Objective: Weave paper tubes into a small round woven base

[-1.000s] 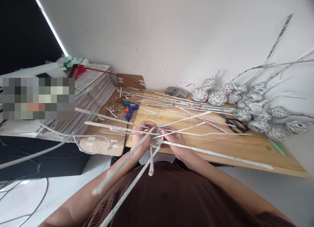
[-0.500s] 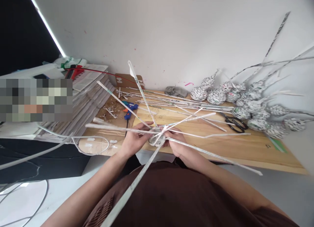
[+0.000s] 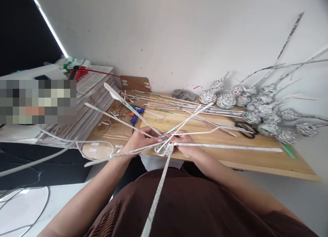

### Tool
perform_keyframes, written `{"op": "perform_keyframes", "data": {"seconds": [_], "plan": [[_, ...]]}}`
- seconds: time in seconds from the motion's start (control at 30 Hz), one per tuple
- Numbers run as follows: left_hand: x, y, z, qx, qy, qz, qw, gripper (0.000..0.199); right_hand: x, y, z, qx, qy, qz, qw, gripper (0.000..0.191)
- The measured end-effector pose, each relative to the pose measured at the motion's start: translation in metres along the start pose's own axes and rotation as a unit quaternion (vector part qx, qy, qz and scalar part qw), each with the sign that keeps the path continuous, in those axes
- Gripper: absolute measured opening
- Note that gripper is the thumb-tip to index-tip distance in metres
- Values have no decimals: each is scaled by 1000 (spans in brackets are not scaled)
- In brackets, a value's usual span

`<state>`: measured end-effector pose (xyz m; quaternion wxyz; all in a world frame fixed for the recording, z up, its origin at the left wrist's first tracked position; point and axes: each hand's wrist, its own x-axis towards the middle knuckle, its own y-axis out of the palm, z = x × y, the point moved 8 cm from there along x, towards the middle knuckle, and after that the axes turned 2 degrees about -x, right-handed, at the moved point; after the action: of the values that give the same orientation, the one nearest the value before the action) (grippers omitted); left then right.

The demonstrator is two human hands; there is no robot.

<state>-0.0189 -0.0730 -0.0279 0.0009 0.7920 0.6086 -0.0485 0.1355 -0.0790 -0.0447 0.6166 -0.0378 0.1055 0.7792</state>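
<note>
Between my hands is a small woven piece [image 3: 162, 150] made of rolled newspaper, held just over the table's front edge. Long paper strips [image 3: 228, 146] fan out from it in several directions, one running down across my brown shirt. My left hand [image 3: 142, 141] grips its left side, thumb on top near the crossing strips. My right hand [image 3: 183, 143] closes round its right side, with fingers partly hidden behind the strips. The underside of the piece is out of sight.
Rolled paper sticks [image 3: 179, 105] lie along the back of the wooden table [image 3: 220, 158]. Black scissors [image 3: 245, 129] rest near several woven gourd shapes [image 3: 225, 99] at the right. A blue glue gun [image 3: 135, 114] and stacked newspapers [image 3: 89, 100] are on the left.
The woven piece has turned counterclockwise in my hands. Its far strips have swung left, the right-hand strip has risen, and the near strip has moved right across my shirt.
</note>
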Motion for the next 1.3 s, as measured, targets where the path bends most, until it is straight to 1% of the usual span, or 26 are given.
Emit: {"op": "perform_keyframes", "data": {"seconds": [0.1,0.2,0.27,0.33,0.4,0.43,0.57,0.67,0.8,0.9,0.97,1.13,1.2,1.3], "plan": [[5,0,4,26,13,-54,998,30,2,1,3,-16,-23,5,1000,31],[4,0,2,73,42,-91,992,24,1,-2,1,-8,2,1,1000,30],[0,-1,-3,124,66,-107,984,20,-2,0,-2,1,39,41,998,32],[-4,-1,-10,183,95,-126,970,16,-6,4,-4,-8,68,102,992,37],[-8,-1,-16,226,119,-145,956,15,-8,5,-6,-47,73,143,986,43],[-8,-1,-17,237,124,-149,952,15,-7,4,-6,-73,64,145,985,43],[-6,-2,-12,235,123,-160,951,12,0,-1,-2,-166,20,98,981,31],[-1,-3,-7,214,110,-149,959,12,0,0,0,-189,25,70,979,30],[3,-4,2,150,65,-130,978,14,-1,0,0,-174,29,51,983,28],[5,0,13,80,20,-104,991,18,-1,1,-3,-146,13,52,988,21],[5,3,18,50,11,-97,994,21,0,1,-5,-124,0,43,991,18],[2,1,22,56,6,-116,992,27,3,-8,-16,-32,-1,-20,999,31],[1,0,18,67,20,-112,991,27,4,-10,-18,-42,-8,-24,999,29],[1,1,13,102,35,-91,990,26,6,-10,-17,-93,-29,-16,995,25]]}}
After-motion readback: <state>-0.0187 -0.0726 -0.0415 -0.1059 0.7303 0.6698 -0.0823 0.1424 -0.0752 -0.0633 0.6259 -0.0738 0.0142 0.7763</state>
